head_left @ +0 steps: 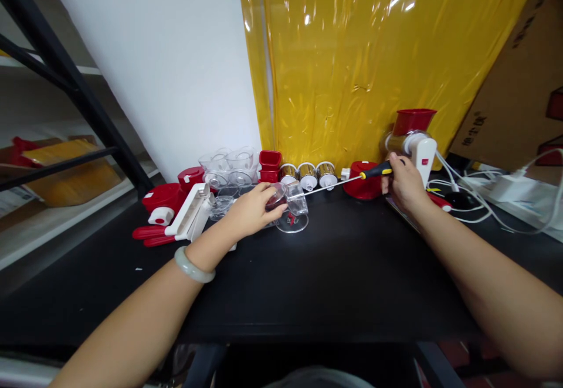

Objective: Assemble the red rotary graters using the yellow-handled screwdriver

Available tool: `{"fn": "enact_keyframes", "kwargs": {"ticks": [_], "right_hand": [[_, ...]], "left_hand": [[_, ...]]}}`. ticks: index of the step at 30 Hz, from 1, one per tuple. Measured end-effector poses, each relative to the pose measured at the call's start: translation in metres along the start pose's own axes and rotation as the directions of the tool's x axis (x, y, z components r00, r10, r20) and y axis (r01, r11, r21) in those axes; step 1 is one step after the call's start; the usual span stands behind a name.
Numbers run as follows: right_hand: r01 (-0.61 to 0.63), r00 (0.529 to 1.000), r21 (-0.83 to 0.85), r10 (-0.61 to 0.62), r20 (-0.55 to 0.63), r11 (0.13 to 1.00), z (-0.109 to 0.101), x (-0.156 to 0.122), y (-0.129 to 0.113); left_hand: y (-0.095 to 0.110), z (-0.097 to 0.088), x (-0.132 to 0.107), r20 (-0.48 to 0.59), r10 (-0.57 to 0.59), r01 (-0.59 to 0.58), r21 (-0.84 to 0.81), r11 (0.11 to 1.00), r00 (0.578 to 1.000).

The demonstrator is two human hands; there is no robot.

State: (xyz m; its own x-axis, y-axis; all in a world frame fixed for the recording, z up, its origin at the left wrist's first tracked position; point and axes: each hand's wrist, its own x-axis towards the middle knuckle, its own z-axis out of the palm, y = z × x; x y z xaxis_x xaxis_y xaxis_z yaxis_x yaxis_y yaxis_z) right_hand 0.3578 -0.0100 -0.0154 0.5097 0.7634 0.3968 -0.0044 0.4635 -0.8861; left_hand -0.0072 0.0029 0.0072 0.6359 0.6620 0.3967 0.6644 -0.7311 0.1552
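Observation:
My left hand [251,209] is closed around a clear plastic part [297,199] near the middle of the table's back half. In my right hand [405,184] is a screwdriver [375,170] with a black and yellow handle. Its long thin shaft points left, and the tip reaches the clear part; whether it sits in a screw is too small to tell. Just below that part lies a clear round disc [292,223] with a red mark. Beyond my hands stand several metal grater drums [307,175] with white ends and stacked red square pieces [270,164].
Left are red-and-white parts with red handles [153,232], a red round base [163,198] and clear cups [240,158]. On the right, an assembled red-and-white grater [423,152] stands by white cables [488,209]. A yellow plastic sheet [352,71] hangs behind the black table [325,282].

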Motion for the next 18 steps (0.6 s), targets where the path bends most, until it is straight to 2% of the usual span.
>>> {"fn": "enact_keyframes", "kwargs": {"ticks": [2,5,7,10,18], "right_hand": [[-0.034,0.999,-0.007,0.034,-0.024,0.999,0.0004,0.0010,0.0002],[-0.148,0.986,0.037,0.151,-0.074,0.988,-0.0003,0.0039,0.0005],[-0.198,0.979,0.079,0.202,-0.040,0.977,-0.0017,0.0053,0.0001],[-0.199,0.980,0.119,0.198,0.021,0.973,-0.0027,0.0040,-0.0020],[-0.143,0.988,0.123,0.149,-0.040,0.982,0.0027,-0.0030,-0.0065]], "left_hand": [[0.0005,-0.0005,0.0000,0.000,-0.001,0.001,-0.007,1.000,1.000],[0.0014,-0.0010,-0.0001,0.001,-0.005,0.005,-0.012,1.000,1.000],[0.0017,-0.0011,-0.0003,-0.003,-0.005,0.004,-0.014,1.000,1.000],[0.0013,-0.0007,-0.0004,-0.007,-0.001,0.001,-0.017,1.000,1.000],[0.0005,-0.0008,-0.0004,0.000,-0.002,0.002,-0.008,1.000,1.000]]}}
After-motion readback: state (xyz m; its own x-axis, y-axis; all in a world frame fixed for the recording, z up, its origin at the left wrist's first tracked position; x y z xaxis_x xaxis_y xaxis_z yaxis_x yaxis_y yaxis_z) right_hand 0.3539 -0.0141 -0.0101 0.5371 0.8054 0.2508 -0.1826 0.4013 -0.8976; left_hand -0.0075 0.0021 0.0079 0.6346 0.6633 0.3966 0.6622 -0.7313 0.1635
